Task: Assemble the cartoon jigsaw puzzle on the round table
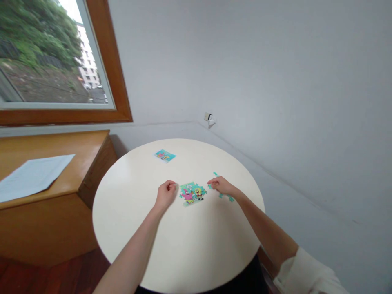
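A partly joined jigsaw puzzle with cartoon figures on a teal ground lies on the round table, its outline uneven. Just off its left edge, my left hand is closed in a pinch on a small pale puzzle piece. On the other side, my right hand has its thumb and fingers closed at a teal puzzle piece, close to the puzzle's right edge. Several loose teal pieces lie around and partly under that hand, so some are hidden.
A small picture card with similar figures lies farther back on the white round table. To the left stands a wooden cabinet with white paper on it. Walls meet behind the table, near a socket with a plug.
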A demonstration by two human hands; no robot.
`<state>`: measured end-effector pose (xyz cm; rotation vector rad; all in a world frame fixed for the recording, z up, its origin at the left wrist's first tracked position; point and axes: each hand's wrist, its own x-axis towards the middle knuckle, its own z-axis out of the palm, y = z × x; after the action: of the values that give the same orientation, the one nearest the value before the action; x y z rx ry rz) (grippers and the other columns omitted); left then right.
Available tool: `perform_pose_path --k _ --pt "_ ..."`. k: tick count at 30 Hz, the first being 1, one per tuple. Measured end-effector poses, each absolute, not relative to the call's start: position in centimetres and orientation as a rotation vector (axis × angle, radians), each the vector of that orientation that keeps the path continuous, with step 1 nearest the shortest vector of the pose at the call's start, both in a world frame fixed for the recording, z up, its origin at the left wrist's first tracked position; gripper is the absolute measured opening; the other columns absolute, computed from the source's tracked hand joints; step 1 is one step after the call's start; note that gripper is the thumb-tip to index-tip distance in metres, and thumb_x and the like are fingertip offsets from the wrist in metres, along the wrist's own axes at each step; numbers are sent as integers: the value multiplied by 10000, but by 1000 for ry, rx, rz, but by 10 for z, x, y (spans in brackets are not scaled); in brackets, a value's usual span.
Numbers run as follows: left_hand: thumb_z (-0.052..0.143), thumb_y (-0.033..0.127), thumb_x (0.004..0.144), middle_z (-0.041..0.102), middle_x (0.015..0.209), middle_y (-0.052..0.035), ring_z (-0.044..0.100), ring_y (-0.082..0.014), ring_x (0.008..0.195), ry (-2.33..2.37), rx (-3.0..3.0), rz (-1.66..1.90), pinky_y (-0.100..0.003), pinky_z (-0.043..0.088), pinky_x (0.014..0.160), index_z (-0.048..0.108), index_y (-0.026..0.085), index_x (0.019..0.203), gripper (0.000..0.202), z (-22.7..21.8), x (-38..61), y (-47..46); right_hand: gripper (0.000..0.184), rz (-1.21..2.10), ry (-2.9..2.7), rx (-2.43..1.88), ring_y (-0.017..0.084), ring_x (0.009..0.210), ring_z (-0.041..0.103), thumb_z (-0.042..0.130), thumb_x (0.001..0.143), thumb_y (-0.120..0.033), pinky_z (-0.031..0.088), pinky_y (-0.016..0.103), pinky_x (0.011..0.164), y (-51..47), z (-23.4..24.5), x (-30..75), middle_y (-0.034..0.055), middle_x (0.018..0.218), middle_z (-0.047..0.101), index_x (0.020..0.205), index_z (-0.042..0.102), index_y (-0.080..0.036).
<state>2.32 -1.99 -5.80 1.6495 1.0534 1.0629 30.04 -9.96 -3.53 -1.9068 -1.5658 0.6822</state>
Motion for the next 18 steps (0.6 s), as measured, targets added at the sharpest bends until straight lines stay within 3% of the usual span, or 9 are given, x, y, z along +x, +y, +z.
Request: perform_pose_path --k 5,12,18 --pt "527 320 651 460 474 55 434 -105 499 1022 1634 1072 -235 348 536 629 154 689 198 -57 22 -20 254 471 -1455 -2047 149 613 591 541 717 -129 440 238 553 -98 -34 306 77 698 694 871 741 -101" --pt "524 316 653 460 481 53 432 -105 511 1016 1654 1075 -233 348 541 631 156 688 196 -55 22 -21 238 706 -1550 -1970 119 587 576 565 683 -112 450 216 563 -93 -36 294 20 619 675 842 742 -128" --pt "516 332 644 444 477 55 429 -111 509 1032 1645 1053 -241 339 541 632 160 693 213 -55 22 -21 241 681 -1573 -2012 106 545 535 566 679 -98 412 215 530 -92 -33 289 7 569 638 833 748 -128"
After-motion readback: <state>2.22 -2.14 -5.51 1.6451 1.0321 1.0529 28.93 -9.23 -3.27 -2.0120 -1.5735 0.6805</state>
